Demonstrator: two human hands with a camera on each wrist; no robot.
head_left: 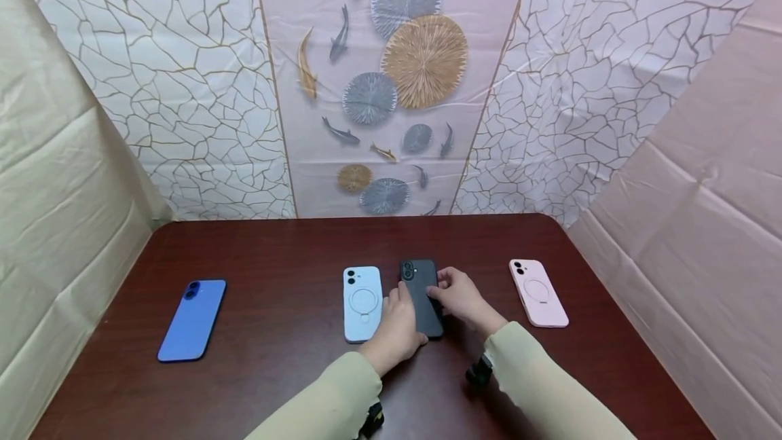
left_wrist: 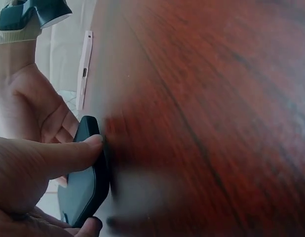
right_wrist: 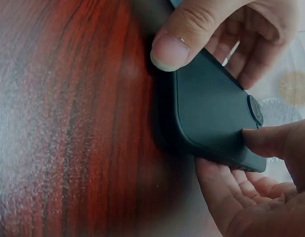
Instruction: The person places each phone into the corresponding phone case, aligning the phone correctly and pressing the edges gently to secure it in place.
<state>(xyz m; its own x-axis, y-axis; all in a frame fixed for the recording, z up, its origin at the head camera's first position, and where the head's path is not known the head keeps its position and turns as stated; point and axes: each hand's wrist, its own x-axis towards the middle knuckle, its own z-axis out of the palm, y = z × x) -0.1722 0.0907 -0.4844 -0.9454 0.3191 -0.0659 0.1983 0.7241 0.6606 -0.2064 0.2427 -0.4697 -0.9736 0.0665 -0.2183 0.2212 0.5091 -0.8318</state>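
A black phone (head_left: 421, 301), its camera bump at the far left corner, lies between my hands with its back up. My left hand (head_left: 397, 328) grips its left side, the thumb at the near end, as the left wrist view also shows on the dark phone (left_wrist: 83, 190). On the opposite side, my right hand (head_left: 462, 299) pinches the edge. In the right wrist view, the right thumb (right_wrist: 271, 140) rests on the phone's back while the fingers curl beneath the edge. A light blue phone (head_left: 363, 304) with a ring on its back lies directly left of my left hand.
A blue phone (head_left: 192, 321) lies far left on the dark red-brown wooden table (head_left: 269, 372). To the right is a pink phone (head_left: 539, 292) with a ring on its back. Patterned cloth (head_left: 208, 87) hangs behind the table, with plain cloth along both sides.
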